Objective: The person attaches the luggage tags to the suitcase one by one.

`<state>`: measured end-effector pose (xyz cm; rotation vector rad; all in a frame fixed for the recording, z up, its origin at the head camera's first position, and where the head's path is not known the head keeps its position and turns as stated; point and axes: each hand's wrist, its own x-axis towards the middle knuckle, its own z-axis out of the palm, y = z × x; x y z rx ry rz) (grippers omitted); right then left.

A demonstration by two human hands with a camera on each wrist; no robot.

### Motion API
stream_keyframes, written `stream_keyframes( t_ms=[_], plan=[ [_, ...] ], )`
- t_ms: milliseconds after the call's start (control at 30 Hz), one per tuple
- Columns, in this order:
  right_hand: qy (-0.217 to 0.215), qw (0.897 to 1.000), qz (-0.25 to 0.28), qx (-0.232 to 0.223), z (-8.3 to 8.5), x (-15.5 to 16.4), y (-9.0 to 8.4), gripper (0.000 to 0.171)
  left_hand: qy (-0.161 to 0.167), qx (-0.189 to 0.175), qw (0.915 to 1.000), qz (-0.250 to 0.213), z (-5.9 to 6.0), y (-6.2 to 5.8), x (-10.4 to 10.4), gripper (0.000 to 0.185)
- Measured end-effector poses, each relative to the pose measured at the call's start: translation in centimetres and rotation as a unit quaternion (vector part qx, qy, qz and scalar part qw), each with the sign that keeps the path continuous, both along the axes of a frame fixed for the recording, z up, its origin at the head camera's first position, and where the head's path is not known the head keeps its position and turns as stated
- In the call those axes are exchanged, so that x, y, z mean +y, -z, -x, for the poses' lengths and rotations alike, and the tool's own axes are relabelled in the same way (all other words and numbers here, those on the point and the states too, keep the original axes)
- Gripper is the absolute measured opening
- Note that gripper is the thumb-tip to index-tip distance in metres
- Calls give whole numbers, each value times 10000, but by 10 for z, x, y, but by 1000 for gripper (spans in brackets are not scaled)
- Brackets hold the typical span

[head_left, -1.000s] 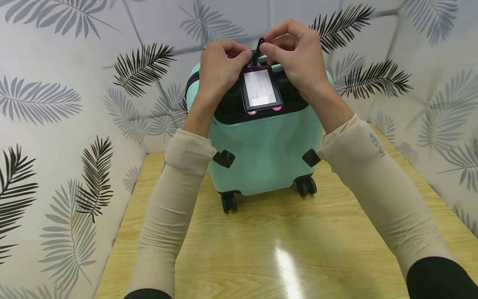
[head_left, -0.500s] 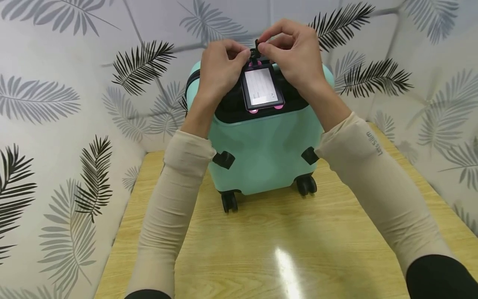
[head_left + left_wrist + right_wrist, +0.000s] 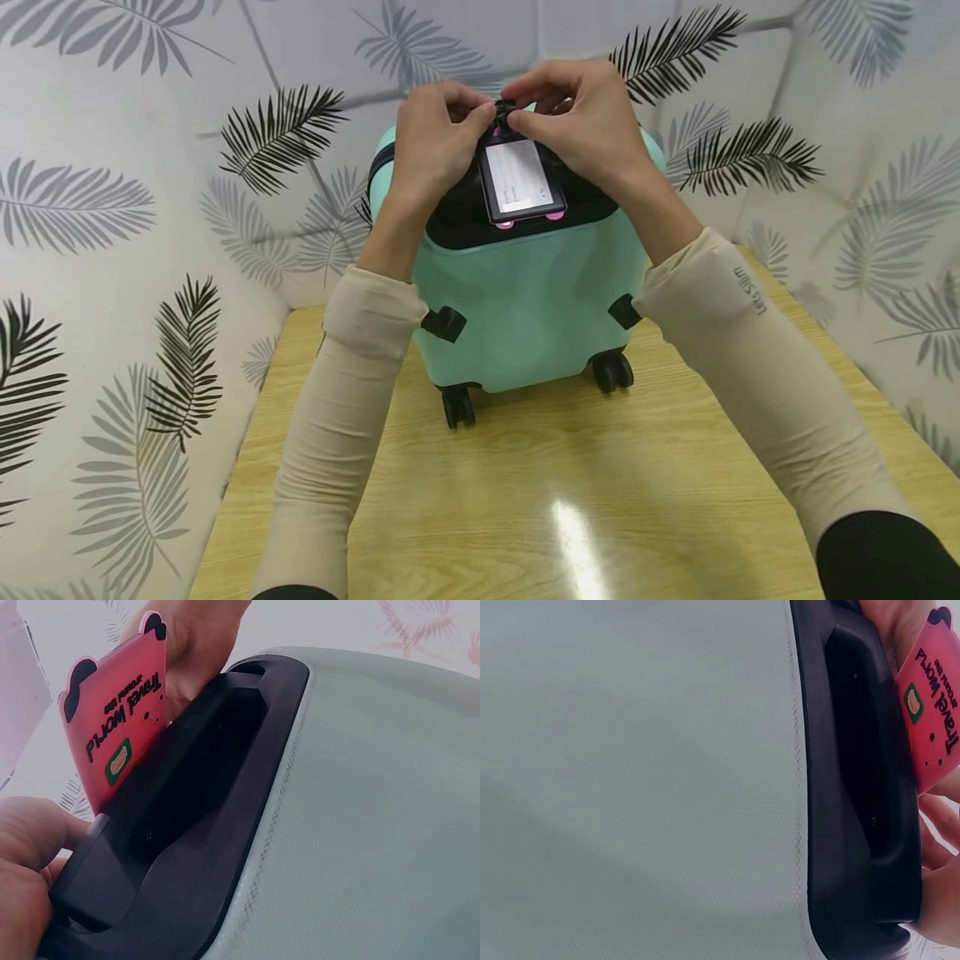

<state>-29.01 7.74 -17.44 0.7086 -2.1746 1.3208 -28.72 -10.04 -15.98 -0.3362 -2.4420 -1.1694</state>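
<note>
A mint-green suitcase (image 3: 532, 300) stands on its wheels with a luggage tag (image 3: 522, 177) hanging at its black top handle section. In the head view the tag shows a white card in a dark frame with pink edges. The left wrist view shows its pink back (image 3: 124, 727), printed "Travel around the World". My left hand (image 3: 435, 137) pinches the tag's black strap (image 3: 504, 112) from the left, just above the tag. From the right, my right hand (image 3: 585, 121) pinches the same strap between thumb and forefinger. The fingertips partly hide it.
The suitcase stands on a wood-grain table (image 3: 480, 500), its black wheels (image 3: 612, 372) toward me. Leaf-patterned walls (image 3: 112, 275) rise behind and at both sides. Black corner fittings (image 3: 444, 323) stick out from the suitcase's lower front.
My right hand has come down and slightly left, bringing the raised strap end down close to my left fingertips. My left hand and the suitcase stay nearly in place.
</note>
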Motion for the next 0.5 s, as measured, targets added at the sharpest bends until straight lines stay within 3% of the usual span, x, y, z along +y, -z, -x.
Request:
stream_keyframes(
  t_ms=[267, 500],
  plan=[
    [145, 9997, -205, 33, 0, 3, -3, 22, 88, 75, 9999, 30, 2, -1, 0, 21],
    [16, 9999, -104, 8, 3, 3, -4, 19, 210, 13, 9998, -43, 4, -3, 0, 18]
  ],
)
